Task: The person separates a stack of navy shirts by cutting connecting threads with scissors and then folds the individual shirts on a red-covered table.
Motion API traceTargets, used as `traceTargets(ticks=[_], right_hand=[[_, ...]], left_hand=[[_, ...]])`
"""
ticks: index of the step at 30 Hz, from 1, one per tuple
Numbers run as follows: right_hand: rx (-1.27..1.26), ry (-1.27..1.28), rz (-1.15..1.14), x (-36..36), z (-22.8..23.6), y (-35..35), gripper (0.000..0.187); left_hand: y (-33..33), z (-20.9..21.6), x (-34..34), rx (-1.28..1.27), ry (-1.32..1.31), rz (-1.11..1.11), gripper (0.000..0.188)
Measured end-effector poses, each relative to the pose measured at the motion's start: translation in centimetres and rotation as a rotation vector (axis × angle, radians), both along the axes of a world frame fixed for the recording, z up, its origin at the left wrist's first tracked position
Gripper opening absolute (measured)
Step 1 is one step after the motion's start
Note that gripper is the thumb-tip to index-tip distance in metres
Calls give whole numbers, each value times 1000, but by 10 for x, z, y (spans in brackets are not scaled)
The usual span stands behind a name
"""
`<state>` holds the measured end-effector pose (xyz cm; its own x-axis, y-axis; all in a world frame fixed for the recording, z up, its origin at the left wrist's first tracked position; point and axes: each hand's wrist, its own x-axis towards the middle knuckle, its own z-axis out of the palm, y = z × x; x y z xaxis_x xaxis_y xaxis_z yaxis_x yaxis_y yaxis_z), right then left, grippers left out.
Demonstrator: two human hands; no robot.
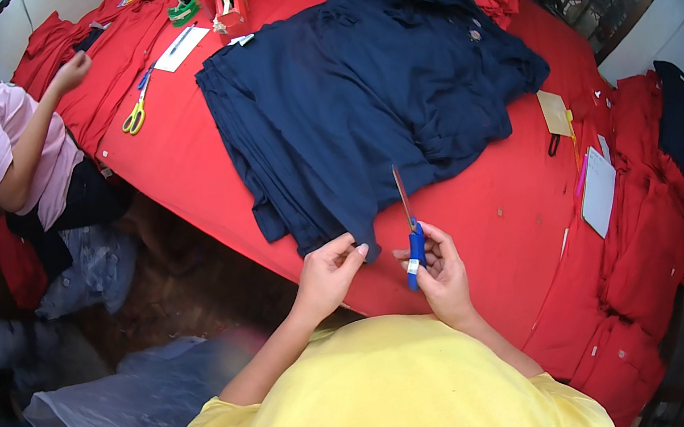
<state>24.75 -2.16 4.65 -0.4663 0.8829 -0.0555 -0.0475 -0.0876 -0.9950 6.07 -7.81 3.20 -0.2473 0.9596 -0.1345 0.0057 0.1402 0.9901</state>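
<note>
The left hand (332, 275) pinches the near corner of the dark blue cloth (370, 109), which lies spread on the red worktop (469, 215). The right hand (444, 271) is curled around the blue handles of the scissors (415, 246); their blades point forward.

The left fingers (344, 244) pinch navy fabric (358, 93) while the right fingers (440, 240) hold blue-handled scissors (415, 236).
</note>
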Motion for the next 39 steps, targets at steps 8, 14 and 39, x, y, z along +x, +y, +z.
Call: traceTargets(ticks=[8,14,39], right_hand=[[-4,125,15,-28,-7,11,55],[3,-53,54,-14,-10,12,61],[-339,214,289,19,18,109,47]], left_hand=[[25,14,4,-111,-106,-91,27],[136,1,-93,111,-1051,313,39],[257,42,-327,-208,957,492,37]])
